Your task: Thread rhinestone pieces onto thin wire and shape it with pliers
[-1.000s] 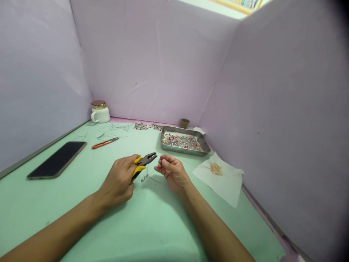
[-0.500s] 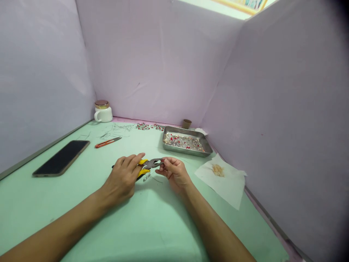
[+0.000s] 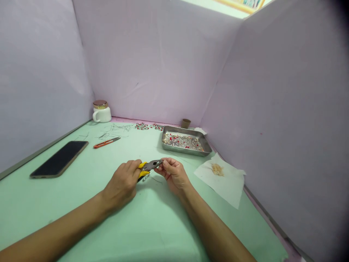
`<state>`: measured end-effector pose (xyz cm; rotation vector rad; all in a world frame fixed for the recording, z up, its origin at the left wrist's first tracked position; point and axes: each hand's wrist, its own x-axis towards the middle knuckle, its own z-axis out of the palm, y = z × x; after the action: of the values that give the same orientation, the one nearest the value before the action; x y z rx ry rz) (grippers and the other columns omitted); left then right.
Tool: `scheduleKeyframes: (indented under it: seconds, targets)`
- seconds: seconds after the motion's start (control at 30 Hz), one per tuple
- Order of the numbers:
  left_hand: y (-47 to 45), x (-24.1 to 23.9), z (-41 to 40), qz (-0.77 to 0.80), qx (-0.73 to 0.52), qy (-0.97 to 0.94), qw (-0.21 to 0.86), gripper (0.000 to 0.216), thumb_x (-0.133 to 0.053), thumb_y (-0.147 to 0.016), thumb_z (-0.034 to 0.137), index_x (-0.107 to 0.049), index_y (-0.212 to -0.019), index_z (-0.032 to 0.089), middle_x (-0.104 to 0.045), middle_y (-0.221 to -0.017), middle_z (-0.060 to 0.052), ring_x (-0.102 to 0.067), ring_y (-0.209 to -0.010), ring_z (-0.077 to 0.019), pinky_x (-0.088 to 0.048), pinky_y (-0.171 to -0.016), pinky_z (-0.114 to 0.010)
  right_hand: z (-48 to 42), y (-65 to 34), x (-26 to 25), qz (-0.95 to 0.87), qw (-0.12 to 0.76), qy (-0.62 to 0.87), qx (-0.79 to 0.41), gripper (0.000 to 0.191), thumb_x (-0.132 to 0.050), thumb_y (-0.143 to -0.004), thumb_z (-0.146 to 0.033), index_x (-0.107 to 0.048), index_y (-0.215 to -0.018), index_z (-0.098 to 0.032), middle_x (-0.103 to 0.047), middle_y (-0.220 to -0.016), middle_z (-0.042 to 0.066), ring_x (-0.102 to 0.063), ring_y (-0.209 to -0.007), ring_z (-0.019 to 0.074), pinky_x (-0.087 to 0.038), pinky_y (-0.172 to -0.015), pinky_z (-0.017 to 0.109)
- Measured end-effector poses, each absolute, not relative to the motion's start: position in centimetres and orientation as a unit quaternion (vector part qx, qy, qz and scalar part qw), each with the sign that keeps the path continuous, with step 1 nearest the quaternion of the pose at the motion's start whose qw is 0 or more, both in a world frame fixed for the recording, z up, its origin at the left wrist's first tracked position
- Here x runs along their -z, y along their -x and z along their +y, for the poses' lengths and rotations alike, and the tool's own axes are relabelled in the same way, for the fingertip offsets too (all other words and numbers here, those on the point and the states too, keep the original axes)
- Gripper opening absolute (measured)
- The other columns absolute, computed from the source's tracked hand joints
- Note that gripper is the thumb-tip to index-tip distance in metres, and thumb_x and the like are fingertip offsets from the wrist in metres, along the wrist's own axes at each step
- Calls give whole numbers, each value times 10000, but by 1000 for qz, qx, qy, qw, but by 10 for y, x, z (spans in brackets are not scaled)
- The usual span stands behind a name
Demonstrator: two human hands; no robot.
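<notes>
My left hand (image 3: 122,182) is wrapped round the yellow handles of a pair of pliers (image 3: 149,166), whose dark jaws point right and meet the fingertips of my right hand (image 3: 172,174). My right hand pinches a small beaded wire piece at the jaws; the piece itself is too small to make out. A thin wire with a bead (image 3: 148,177) hangs just below the pliers, over the green table (image 3: 152,225).
A metal tray (image 3: 204,145) of red and silver beads lies behind my hands. White paper (image 3: 226,182) with a tan clump is at the right. A black phone (image 3: 60,159), orange snips (image 3: 106,142), loose wires, a white lidded mug (image 3: 101,112) and a small brown cup (image 3: 185,123) stand further off. Lilac walls enclose the table.
The pliers' jaws swung right from a raised position to my right fingertips, and my left fingers closed tighter round the handles.
</notes>
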<state>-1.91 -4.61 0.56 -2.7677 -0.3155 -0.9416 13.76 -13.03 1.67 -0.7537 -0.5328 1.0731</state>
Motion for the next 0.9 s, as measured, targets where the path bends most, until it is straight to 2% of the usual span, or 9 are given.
scheduleKeyframes:
  seconds: [0.13, 0.23, 0.37, 0.5, 0.57, 0.63, 0.77, 0.9]
  targets:
    - [19, -4, -47, -111, 337, 932, 79, 363, -383, -613, -58, -541, -914, 69, -529, -916, -151, -504, -840, -247, -454, -686, -380, -129, -137, -17, -242, 760, 350, -492, 230, -769, -516, -249, -631, -656, -129, -599, -542, -10, -543, -521, 92, -513, -640, 274]
    - [21, -5, -50, -107, 351, 930, 25, 417, -380, -574, -61, -530, -931, 95, -523, -922, -128, -509, -858, -236, -462, -703, -365, -129, -136, -18, -242, 765, 341, -490, 218, -764, -529, -236, -626, -665, -136, -601, -564, -12, -547, -534, 90, -512, -652, 270]
    - [25, -12, -53, -121, 374, 916, -78, 480, -373, -558, -57, -483, -986, 129, -492, -1003, -105, -494, -941, -213, -458, -759, -329, -129, -139, -21, -241, 776, 328, -483, 194, -752, -551, -214, -621, -676, -144, -588, -592, -20, -545, -559, 88, -511, -694, 290]
    - [28, -22, -54, -156, 386, 905, -90, 470, -380, -565, -32, -487, -980, 160, -477, -1069, -88, -476, -994, -213, -438, -801, -333, -131, -142, -23, -233, 778, 323, -486, 209, -755, -540, -190, -616, -691, -150, -598, -635, -15, -556, -595, 93, -504, -714, 290]
    - [28, -27, -54, -172, 372, 903, -133, 476, -380, -562, -13, -490, -986, 171, -462, -1114, -80, -457, -1034, -220, -419, -838, -348, -132, -142, -24, -231, 777, 321, -490, 218, -759, -532, -181, -610, -689, -151, -605, -648, -12, -564, -605, 97, -501, -712, 287]
    - [29, -32, -55, -195, 322, 892, -250, 484, -375, -547, 5, -492, -982, 183, -465, -1126, -66, -494, -987, -211, -434, -822, -353, -132, -142, -23, -231, 775, 328, -489, 225, -762, -525, -178, -605, -684, -152, -608, -650, -12, -566, -602, 97, -499, -701, 284]
    - [33, -37, -56, -178, 144, 792, -566, 386, -402, -509, 46, -541, -847, 170, -509, -1097, -55, -577, -697, -160, -503, -667, -358, -129, -143, -20, -236, 773, 346, -477, 245, -760, -529, -194, -619, -727, -161, -615, -651, -13, -567, -599, 97, -493, -698, 285]
    - [32, -36, -57, -121, 56, 677, -724, 212, -489, -487, 57, -584, -660, 137, -563, -1015, -81, -583, -734, -224, -509, -641, -415, -127, -144, -18, -247, 772, 363, -459, 242, -754, -533, -220, -638, -735, -157, -627, -655, -1, -573, -611, 107, -485, -703, 286]
